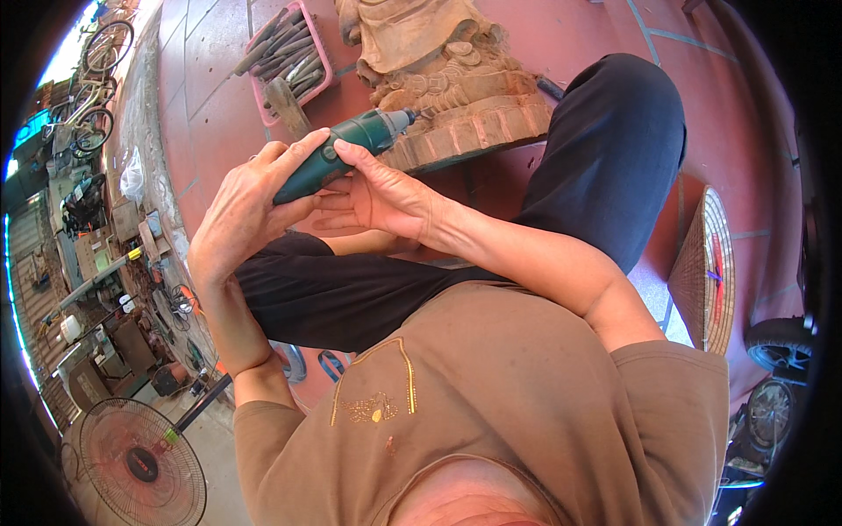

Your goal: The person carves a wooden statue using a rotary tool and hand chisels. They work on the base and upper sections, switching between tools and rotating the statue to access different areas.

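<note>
A green handheld rotary tool [367, 133] with a grey nose lies slantwise across both my hands. Its nose points up and right, and a thin bit stands close to the base of a carved wooden statue [438, 66]; whether they touch I cannot tell. My left hand [250, 197] grips the tool's rear from the left, its fingers along the body. My right hand [381, 193] has its thumb on the side of the body, with the other fingers extended below it. The statue shows robe folds and round coin-like shapes above a rough, notched base.
A pink basket [328, 70] of carving chisels [294, 53] and a wooden mallet [285, 103] stands left of the statue. My bent knee [623, 114] rises at right. A conical hat [706, 272] lies beyond it; a standing fan [140, 460] is at lower left.
</note>
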Available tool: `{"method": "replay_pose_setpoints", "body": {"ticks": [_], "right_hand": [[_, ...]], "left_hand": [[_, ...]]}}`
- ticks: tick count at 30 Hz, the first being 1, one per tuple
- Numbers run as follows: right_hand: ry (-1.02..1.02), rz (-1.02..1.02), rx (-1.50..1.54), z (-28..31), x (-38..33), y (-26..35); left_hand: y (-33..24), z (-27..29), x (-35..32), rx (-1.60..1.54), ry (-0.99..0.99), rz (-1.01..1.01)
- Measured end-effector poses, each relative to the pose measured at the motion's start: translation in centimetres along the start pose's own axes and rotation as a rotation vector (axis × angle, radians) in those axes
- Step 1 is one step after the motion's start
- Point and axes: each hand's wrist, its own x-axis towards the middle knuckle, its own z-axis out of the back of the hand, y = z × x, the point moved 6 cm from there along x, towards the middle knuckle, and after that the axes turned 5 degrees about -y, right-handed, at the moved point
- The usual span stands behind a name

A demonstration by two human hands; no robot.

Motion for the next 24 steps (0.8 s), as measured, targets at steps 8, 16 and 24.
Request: {"method": "replay_pose_setpoints", "body": {"ticks": [8, 16, 24], "right_hand": [[-0.011, 0.024, 0.006, -0.4, -0.2, 0.4], [-0.017, 0.059, -0.006, -0.2, 0.1, 1.0], [0.014, 0.076, -0.067, 0.3, 0.4, 1.7]], "left_hand": [[-0.1, 0.1, 0.2, 0.034, 0.015, 0.01], [-0.1, 0.0, 0.7, 0.062, -0.003, -0.037], [0.1, -0.2, 1.3, 0.085, 0.002, -0.042]]}}
